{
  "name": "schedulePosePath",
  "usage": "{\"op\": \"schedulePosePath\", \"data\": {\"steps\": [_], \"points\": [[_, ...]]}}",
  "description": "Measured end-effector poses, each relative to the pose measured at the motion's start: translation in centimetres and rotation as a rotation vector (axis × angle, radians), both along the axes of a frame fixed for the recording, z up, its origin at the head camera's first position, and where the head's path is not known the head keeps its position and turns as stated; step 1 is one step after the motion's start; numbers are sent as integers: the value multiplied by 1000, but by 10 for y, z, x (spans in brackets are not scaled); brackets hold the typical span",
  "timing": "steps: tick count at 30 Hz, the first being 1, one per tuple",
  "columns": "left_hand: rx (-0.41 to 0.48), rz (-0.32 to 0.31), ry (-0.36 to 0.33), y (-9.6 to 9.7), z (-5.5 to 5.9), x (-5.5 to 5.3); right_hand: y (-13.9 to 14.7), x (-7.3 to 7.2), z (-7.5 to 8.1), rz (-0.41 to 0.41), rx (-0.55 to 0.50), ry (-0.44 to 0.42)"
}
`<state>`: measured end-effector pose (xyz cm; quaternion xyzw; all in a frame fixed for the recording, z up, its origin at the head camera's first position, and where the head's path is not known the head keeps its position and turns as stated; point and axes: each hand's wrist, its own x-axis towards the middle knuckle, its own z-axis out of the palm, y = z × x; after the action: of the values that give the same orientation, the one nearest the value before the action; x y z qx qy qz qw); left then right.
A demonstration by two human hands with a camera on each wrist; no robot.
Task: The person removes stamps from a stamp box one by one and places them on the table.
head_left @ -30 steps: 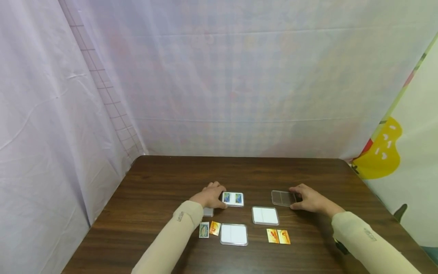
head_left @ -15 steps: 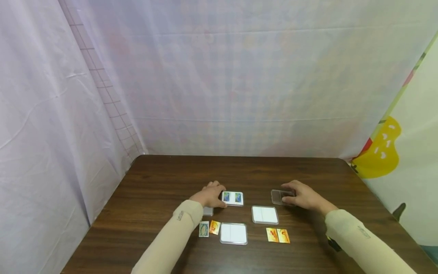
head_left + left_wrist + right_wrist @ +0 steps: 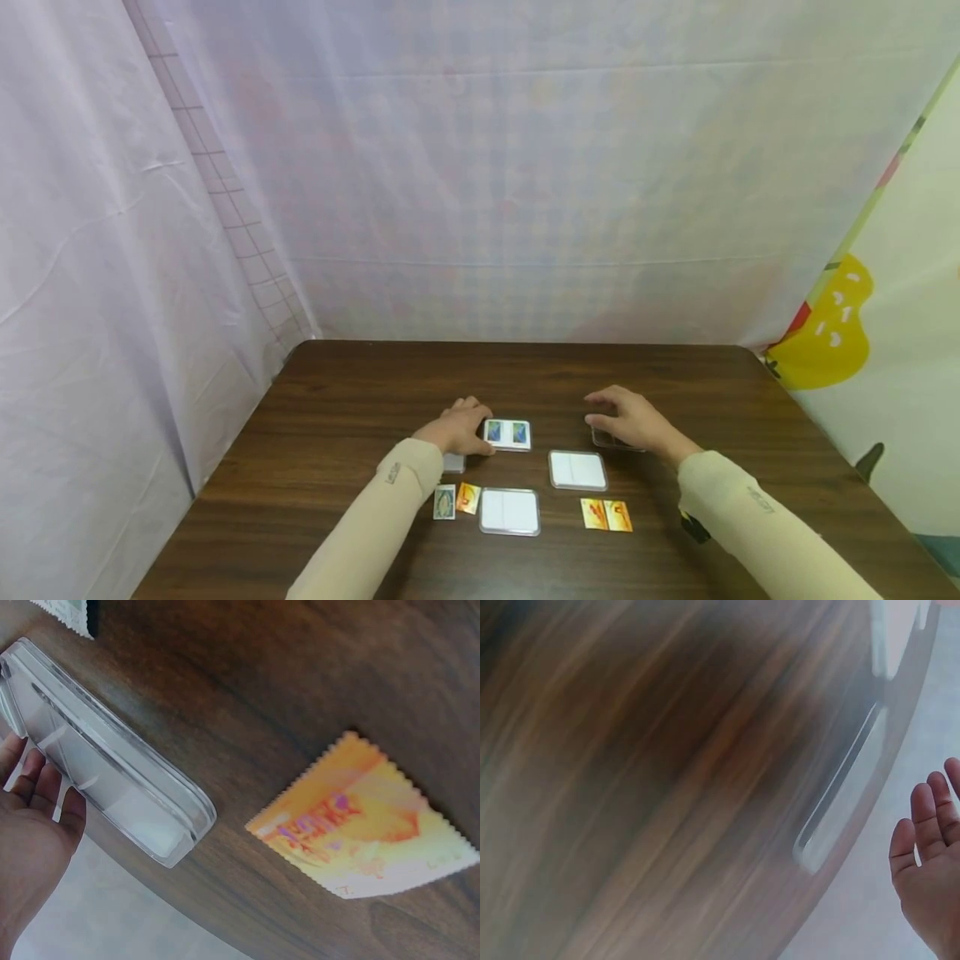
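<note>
My left hand (image 3: pixel 456 427) lies at the left edge of a clear case holding two blue-green stamps (image 3: pixel 507 434), thumb and fingers spread and relaxed. In the left wrist view, its fingers are right at the edge of a clear plastic case (image 3: pixel 127 761). A second case (image 3: pixel 453 464) is partly hidden under that hand. My right hand (image 3: pixel 628 418) hovers over a clear lid (image 3: pixel 622 442), mostly covering it in the head view. Its fingers are relaxed with nothing between them; the right wrist view shows the lid (image 3: pixel 844 791) apart from the fingers.
Two white-backed clear cases (image 3: pixel 577 470) (image 3: pixel 510 511) lie nearer the front. Two orange stamps (image 3: pixel 607 514) sit at the right. Left of the front case are a green-grey stamp (image 3: pixel 444 502) and an orange stamp (image 3: pixel 468 497). White curtains (image 3: pixel 510 167) hang behind the brown table (image 3: pixel 360 383).
My right hand has moved left from the clear lid's right edge, letting go of it and rising over it. The left hand has stayed at the stamp case.
</note>
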<state>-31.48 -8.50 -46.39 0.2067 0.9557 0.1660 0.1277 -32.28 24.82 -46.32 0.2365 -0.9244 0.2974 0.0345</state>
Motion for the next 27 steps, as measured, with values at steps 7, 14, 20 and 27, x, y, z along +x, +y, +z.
{"op": "schedulePosePath", "data": {"steps": [7,14,20,27], "points": [[-4,-4,2,0,-1,-1,-24,0,3,-9,-55,-2],[0,-2,-6,-1,0,-1,-39,-2,2,-47,-81,-22],[-1,-6,-4,-2,-1,-2,-53,-1,5,-86,-78,-53],[-2,-13,0,-2,-1,-3,-72,0,6,-112,-66,-68]]}}
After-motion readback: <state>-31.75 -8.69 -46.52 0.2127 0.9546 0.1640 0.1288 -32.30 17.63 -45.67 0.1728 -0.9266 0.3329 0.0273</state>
